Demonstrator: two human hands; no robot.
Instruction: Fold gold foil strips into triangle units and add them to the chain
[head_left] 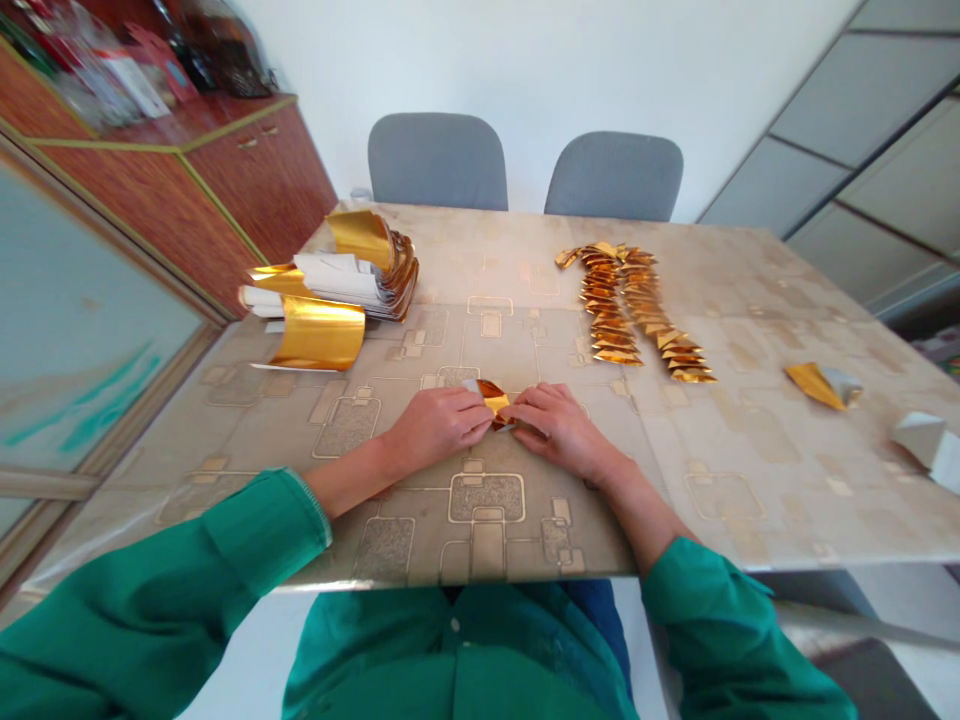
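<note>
A small piece of gold foil paper (494, 402) lies on the patterned table (480, 500), partly folded. My left hand (437, 424) pinches its left side with closed fingers. My right hand (561, 424) presses and pinches its right side, fingers curled over the fold. Both hands meet at the table's middle, near the front edge. Most of the paper is hidden under the fingers.
A stack of curled gold and white foil sheets (341, 285) sits at the far left. Two rows of several folded gold pieces (637, 310) lie at the far middle right. One loose folded gold piece (821, 385) and a white one (926, 440) lie at the right. Two grey chairs (439, 160) stand behind.
</note>
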